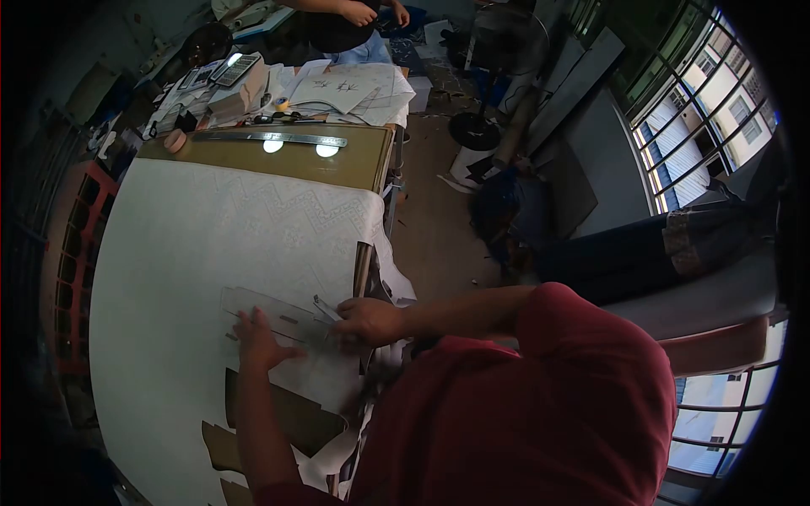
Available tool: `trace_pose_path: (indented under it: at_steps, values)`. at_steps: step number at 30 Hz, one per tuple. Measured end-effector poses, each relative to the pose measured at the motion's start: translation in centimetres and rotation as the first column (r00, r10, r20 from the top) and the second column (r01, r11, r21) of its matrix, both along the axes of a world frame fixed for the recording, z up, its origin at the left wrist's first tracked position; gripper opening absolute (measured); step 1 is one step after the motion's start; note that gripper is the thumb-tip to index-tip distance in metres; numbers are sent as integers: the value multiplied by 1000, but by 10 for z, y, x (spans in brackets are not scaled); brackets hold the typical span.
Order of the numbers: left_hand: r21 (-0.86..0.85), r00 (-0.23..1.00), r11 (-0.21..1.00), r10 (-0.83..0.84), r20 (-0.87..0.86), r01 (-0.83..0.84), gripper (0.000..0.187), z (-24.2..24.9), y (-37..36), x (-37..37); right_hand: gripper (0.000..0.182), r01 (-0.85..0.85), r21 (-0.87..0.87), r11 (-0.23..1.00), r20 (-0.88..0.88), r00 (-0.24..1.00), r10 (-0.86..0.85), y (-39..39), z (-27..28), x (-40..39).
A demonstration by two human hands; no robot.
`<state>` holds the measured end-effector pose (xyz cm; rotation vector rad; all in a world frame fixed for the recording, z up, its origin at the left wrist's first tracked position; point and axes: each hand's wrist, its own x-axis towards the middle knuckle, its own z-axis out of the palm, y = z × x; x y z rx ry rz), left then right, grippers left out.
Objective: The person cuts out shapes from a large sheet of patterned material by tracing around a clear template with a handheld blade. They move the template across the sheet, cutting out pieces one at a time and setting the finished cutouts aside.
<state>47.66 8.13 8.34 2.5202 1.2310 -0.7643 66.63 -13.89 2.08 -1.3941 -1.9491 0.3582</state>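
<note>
A clear plastic template (266,305) with small slots lies on the large white patterned sheet (160,253). My left hand (262,341) rests on the template with its fingers spread. At the template's right end, my right hand (369,322) is closed round a small metallic tool (325,307), whose exact kind I cannot make out. Below my left hand, dark cut-out openings (287,413) show in the white sheet, with a loose white flap beside them.
A steel ruler (278,137) and a tape roll (175,141) lie on the table's far part. Papers (337,88) and a calculator (234,70) are behind. Another person's hands (359,13) show at the top. A standing fan (481,126) is at the right.
</note>
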Motion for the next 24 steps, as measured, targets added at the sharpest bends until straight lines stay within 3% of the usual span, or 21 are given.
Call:
trace_pose_path:
  at_steps: [2,7,13,18,22,24]
  values:
    - [-11,1000,1000,-18,13,18,161,-2,1,-1,34,74,-26,997,-105,992,-77,-9,7,1]
    - [54,1000,998,-23,-14,23,159,-13,4,-3,29,136,-15,991,-145,980,-137,-19,26,11]
    - [69,997,997,-47,59,43,146,-17,1,-11,25,170,-204,964,-308,924,-228,-10,15,21]
    - [62,999,998,-32,41,30,144,-15,-2,-9,21,61,-420,905,-475,836,-276,-8,20,30]
    - [83,999,996,-29,30,27,142,-12,-2,-8,22,18,-493,870,-426,867,-259,-3,34,32]
    - [71,999,997,-25,20,24,142,-14,-2,-8,24,56,-564,824,-212,954,-211,2,40,33]
